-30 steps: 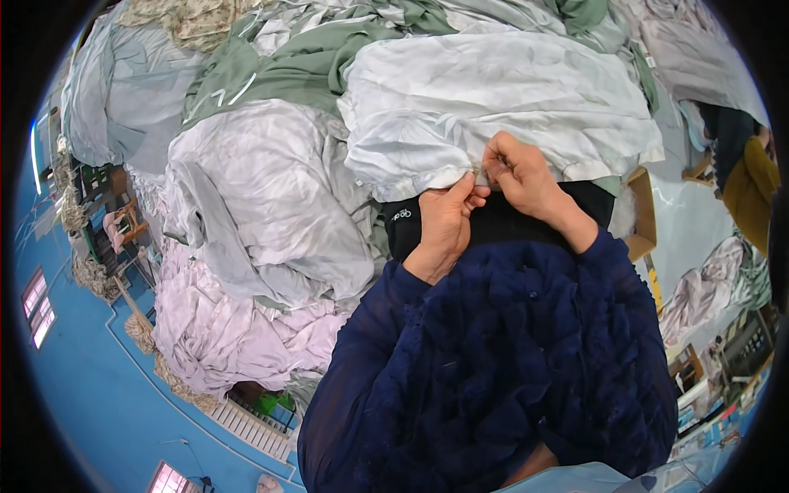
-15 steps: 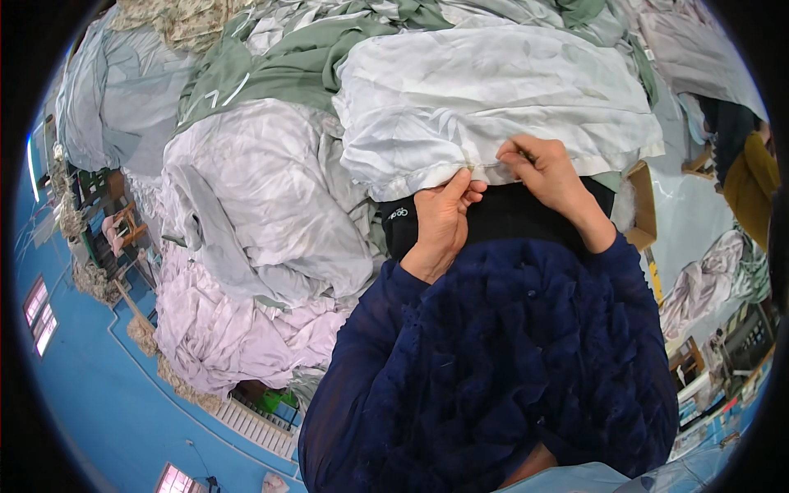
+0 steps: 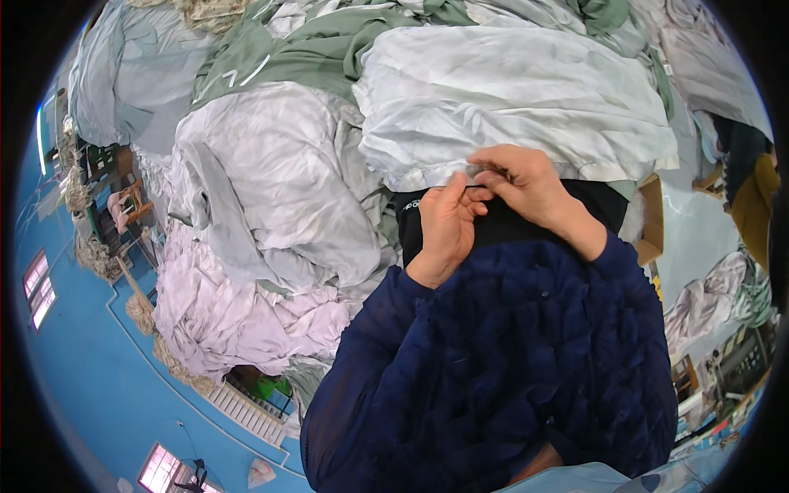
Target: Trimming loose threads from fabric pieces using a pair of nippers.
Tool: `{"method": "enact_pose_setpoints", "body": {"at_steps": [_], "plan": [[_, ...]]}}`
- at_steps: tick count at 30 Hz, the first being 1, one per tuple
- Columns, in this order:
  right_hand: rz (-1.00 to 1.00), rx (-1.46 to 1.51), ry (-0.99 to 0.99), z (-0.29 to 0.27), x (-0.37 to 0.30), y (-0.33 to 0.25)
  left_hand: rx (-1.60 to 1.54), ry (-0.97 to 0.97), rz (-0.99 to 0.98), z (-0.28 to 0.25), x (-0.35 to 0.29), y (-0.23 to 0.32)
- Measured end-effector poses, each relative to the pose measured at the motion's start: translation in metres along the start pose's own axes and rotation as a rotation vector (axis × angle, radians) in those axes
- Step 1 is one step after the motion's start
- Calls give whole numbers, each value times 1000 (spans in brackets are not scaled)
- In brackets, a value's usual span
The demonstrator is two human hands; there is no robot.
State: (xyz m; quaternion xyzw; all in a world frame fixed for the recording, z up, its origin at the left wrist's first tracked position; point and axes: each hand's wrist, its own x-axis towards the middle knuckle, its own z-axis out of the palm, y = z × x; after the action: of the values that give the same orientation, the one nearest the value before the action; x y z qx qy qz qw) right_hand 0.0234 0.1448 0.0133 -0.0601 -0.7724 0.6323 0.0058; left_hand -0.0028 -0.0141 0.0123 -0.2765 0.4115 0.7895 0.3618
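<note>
A broad sheet of white fabric (image 3: 509,90) lies in front of me, its seamed near edge over my lap. My left hand (image 3: 448,226) is closed at that edge, thumb and forefinger pinching the hem. Just right of it, my right hand (image 3: 530,187) has its fingers bent in a pinch, their tips almost meeting the left fingertips. Anything small between the right fingers is too fine to make out. Under the hem, black cloth (image 3: 526,218) covers my lap.
Crumpled white fabric (image 3: 271,181) heaps up on the left, above pale pink fabric (image 3: 238,316). Green fabric (image 3: 304,62) lies behind. At the right are an open cardboard box (image 3: 652,218) and another fabric pile (image 3: 707,296). A person in a mustard garment (image 3: 752,205) is at the far right.
My right hand has moved left and slightly down, bringing its fingertips to the left hand's. The left hand stays at the hem. The whole view has shifted a little.
</note>
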Motion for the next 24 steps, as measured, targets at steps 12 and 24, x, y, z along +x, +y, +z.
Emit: {"method": "enact_pose_setpoints", "body": {"at_steps": [12,24], "plan": [[-234,-318,-10,10,16,16,155,56,-8,-1,-1,5],[332,450,-82,1,24,6,198,81,-45,3,2,6]]}}
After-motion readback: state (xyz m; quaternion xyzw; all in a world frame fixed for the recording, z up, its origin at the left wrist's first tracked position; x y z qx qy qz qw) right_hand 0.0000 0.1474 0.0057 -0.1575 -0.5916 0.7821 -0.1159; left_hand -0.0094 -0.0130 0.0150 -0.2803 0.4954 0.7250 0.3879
